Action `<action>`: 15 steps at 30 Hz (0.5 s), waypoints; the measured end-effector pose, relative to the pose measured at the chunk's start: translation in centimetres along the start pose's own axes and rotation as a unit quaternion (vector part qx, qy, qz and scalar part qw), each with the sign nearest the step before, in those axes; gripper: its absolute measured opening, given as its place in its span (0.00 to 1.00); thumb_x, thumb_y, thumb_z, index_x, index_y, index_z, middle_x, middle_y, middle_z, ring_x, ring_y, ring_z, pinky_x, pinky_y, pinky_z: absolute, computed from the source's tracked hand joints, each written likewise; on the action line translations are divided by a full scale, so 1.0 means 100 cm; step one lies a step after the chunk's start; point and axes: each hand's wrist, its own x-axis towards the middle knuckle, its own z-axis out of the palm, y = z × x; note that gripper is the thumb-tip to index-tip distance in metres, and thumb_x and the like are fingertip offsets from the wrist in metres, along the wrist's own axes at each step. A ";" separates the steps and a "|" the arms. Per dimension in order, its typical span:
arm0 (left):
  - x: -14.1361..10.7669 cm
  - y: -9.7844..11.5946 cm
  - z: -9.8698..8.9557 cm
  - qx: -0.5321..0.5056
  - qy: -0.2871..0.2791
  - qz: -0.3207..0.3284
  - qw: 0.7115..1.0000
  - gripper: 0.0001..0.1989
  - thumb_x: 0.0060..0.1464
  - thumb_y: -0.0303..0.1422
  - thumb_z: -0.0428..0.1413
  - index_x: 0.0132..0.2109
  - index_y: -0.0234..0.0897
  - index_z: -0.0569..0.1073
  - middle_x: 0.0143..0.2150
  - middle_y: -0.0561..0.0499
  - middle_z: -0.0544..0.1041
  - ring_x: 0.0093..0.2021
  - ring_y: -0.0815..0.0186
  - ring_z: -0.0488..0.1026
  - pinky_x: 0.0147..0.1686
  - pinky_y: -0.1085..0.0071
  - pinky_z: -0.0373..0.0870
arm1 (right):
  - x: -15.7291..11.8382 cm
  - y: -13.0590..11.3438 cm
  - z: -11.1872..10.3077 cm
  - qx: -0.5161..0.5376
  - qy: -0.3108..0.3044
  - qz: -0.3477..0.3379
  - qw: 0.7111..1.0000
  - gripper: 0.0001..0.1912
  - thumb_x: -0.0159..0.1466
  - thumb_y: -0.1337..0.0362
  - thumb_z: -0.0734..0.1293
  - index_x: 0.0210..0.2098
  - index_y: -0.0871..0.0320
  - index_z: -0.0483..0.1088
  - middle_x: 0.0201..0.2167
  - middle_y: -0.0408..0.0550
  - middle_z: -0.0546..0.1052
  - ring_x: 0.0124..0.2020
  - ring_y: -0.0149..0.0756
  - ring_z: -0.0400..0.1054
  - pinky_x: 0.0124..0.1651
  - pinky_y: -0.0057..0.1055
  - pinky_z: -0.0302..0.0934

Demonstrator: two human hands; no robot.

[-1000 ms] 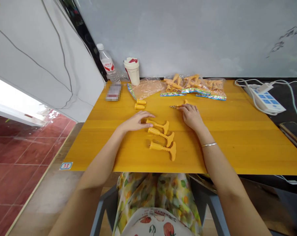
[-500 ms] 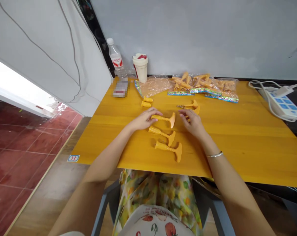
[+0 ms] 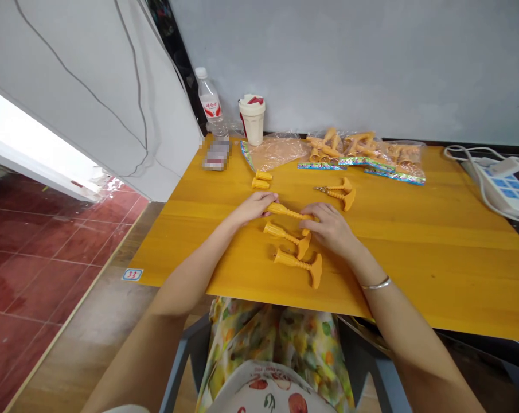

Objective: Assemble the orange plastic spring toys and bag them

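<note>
Ribbed orange plastic T-handle point(image 3: 288, 212)

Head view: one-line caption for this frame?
Left hand and right hand hold an orange plastic T-shaped rod on a yellow wooden table.

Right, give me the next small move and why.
I'd probably lift the orange plastic T-handle straight up: the left hand is at its narrow end, the right hand covers its crossbar end, and a matching piece lies close below, so lifting avoids knocking it.
</note>
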 end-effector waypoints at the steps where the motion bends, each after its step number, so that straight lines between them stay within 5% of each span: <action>1: 0.001 0.000 -0.003 -0.009 0.003 -0.030 1.000 0.17 0.61 0.44 0.51 0.30 0.36 0.67 0.17 0.58 0.59 0.15 0.75 0.51 0.17 0.77 0.44 | 0.002 -0.003 -0.002 -0.043 -0.010 -0.026 0.999 0.13 0.69 0.71 0.59 0.36 0.51 0.73 0.45 0.50 0.76 0.48 0.39 0.67 0.52 0.40 0.62; 4: 0.002 -0.001 -0.023 -0.053 0.016 -0.109 0.992 0.15 0.60 0.43 0.51 0.31 0.38 0.66 0.13 0.61 0.53 0.13 0.75 0.44 0.16 0.76 0.37 | 0.002 -0.007 -0.009 -0.106 -0.019 -0.077 0.991 0.13 0.68 0.71 0.61 0.33 0.51 0.73 0.45 0.48 0.76 0.48 0.39 0.65 0.56 0.42 0.60; 6: 0.004 -0.003 -0.040 -0.079 0.061 -0.101 0.990 0.15 0.59 0.45 0.52 0.31 0.39 0.65 0.14 0.62 0.51 0.13 0.74 0.44 0.16 0.76 0.39 | -0.002 -0.002 -0.015 -0.109 -0.004 -0.047 0.993 0.13 0.68 0.71 0.61 0.31 0.52 0.72 0.44 0.49 0.75 0.48 0.41 0.64 0.54 0.43 0.61; 10: 0.011 -0.016 -0.060 0.051 0.154 0.084 0.983 0.17 0.57 0.47 0.55 0.33 0.37 0.68 0.24 0.56 0.66 0.23 0.72 0.60 0.25 0.76 0.57 | -0.019 0.028 -0.018 -0.074 0.016 0.079 0.994 0.14 0.63 0.75 0.61 0.31 0.54 0.74 0.42 0.52 0.72 0.45 0.44 0.63 0.47 0.43 0.63; 15: 0.021 -0.037 -0.053 0.321 0.131 0.206 0.915 0.11 0.56 0.38 0.60 0.42 0.38 0.72 0.42 0.48 0.76 0.40 0.62 0.70 0.45 0.66 0.66 | -0.037 0.062 -0.006 -0.004 -0.035 0.156 0.987 0.16 0.56 0.78 0.60 0.33 0.55 0.76 0.36 0.52 0.70 0.42 0.43 0.63 0.47 0.45 0.66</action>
